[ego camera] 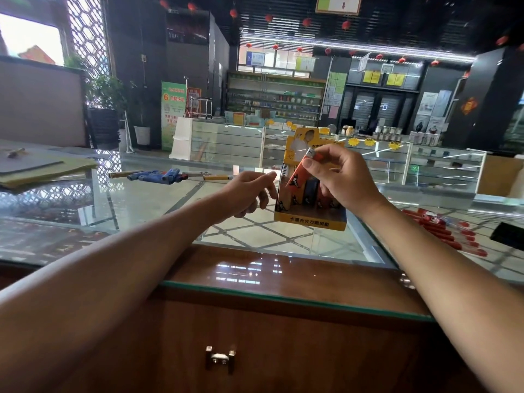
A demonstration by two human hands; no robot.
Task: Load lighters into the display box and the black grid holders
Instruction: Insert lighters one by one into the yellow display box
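A shop; glass display counters [226,143], stocked shelves [276,100]

Tabletop [141,222]: glass, glossy, mirror-bright with reflections.
Cabinet front [283,336], 6 o'clock: wood, varnished, smooth sheen.
Drawer handle [220,358]: polished metal.
Display box [309,224]: printed card, slight sheen.
Orange lighter [297,177]: glossy plastic body, shiny metal cap.
Red lighters [445,234], 3 o'clock: glossy plastic.
Blue lighters [158,175], 10 o'clock: smooth plastic.

Display box [309,221] rt side behind rt hand [340,180]; its print illegible.
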